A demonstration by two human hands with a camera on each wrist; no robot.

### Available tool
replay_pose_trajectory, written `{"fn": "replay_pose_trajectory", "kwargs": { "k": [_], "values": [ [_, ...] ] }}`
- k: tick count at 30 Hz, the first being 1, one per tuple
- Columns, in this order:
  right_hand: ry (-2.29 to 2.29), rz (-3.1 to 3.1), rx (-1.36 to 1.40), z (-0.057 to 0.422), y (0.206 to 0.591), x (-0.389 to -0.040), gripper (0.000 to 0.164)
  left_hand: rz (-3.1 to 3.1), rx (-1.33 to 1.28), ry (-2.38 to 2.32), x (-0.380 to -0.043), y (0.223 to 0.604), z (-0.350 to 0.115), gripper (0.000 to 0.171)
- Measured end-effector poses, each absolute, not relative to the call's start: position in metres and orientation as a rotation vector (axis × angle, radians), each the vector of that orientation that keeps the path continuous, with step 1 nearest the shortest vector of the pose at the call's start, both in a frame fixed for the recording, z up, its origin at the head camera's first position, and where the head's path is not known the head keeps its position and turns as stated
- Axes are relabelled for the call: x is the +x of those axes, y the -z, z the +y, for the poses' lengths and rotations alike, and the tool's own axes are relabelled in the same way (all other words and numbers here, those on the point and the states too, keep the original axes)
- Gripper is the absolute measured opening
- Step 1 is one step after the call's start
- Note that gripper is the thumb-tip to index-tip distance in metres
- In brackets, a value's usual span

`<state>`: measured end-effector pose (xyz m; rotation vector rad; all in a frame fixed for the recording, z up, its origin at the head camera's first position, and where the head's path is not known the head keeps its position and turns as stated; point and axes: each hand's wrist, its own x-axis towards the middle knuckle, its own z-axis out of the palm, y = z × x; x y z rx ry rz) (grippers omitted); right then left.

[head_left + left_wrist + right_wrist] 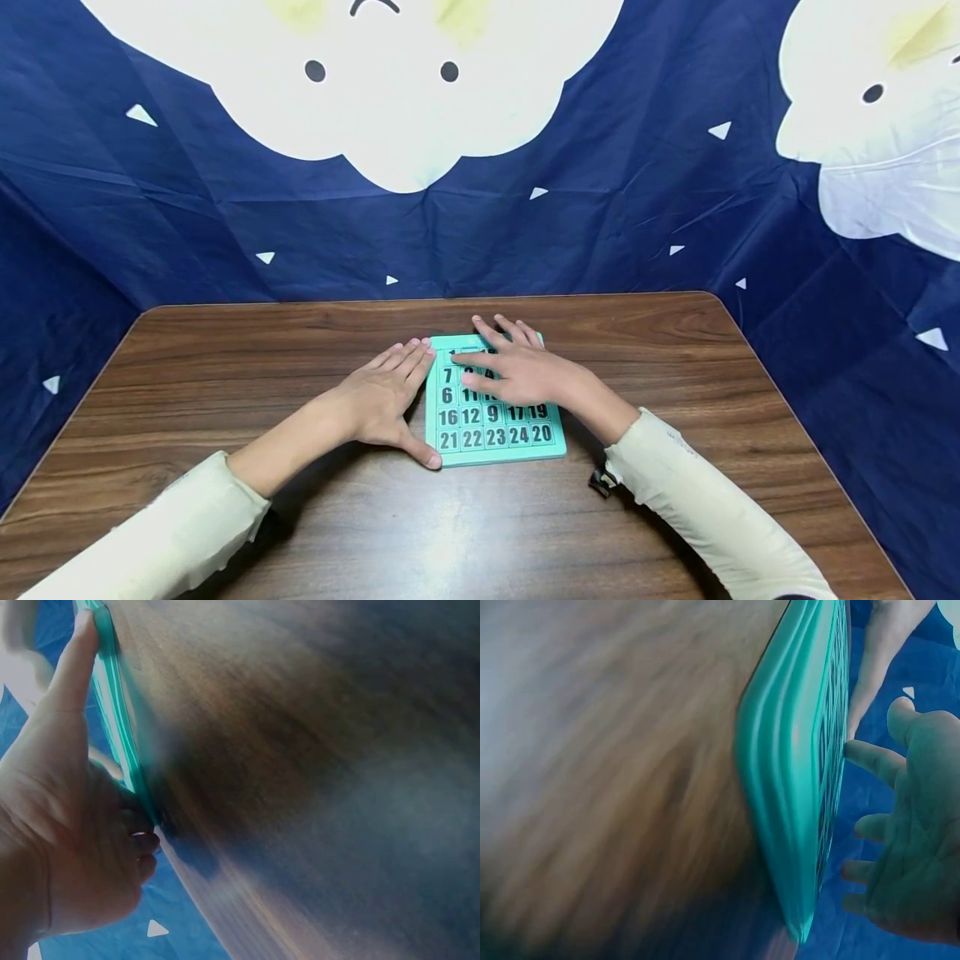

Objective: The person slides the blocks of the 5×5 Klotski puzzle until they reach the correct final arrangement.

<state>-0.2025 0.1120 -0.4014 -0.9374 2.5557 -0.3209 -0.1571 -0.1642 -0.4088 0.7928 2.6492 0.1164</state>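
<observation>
A turquoise number sliding puzzle (495, 437) lies flat on the wooden table, its black-numbered tiles facing up. Along its left edge rests my left hand (381, 406), the fingertips near the upper left corner and the thumb at the lower left corner. In the left wrist view the thumb (73, 671) lies against the puzzle's side (116, 697). My right hand (525, 372) spreads over the upper right part and hides several tiles. Its index fingertip touches the face near the tile marked 1. The right wrist view shows the puzzle's thick rim (780, 750) beside the extended fingers.
The brown wooden table (300, 517) has rounded far corners. Behind it hangs a dark blue cloth (480, 242) printed with white clouds and small triangles. A small black object (602, 482) sits beneath the right sleeve's cuff.
</observation>
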Motion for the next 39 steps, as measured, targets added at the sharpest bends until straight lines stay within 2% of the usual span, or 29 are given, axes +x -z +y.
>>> {"fn": "replay_pose_trajectory", "kwargs": {
  "k": [5, 15, 26, 39],
  "values": [
    [0.335, 2.543, -0.965, 0.106, 0.399, -0.202, 0.064, 2.647, 0.795, -0.112, -0.158, 0.410, -0.164, 0.167],
    [0.390, 2.525, -1.019, 0.139, 0.395, -0.190, 0.053, 2.651, 0.804, -0.122, -0.157, 0.410, -0.164, 0.167],
    [0.406, 2.564, -0.925, 0.137, 0.400, -0.209, 0.055, 2.649, 0.792, -0.124, -0.158, 0.410, -0.165, 0.168],
    [0.471, 2.637, -0.906, 0.186, 0.390, -0.190, 0.052, 2.671, 0.815, -0.154, -0.157, 0.413, -0.167, 0.170]
  ]
}}
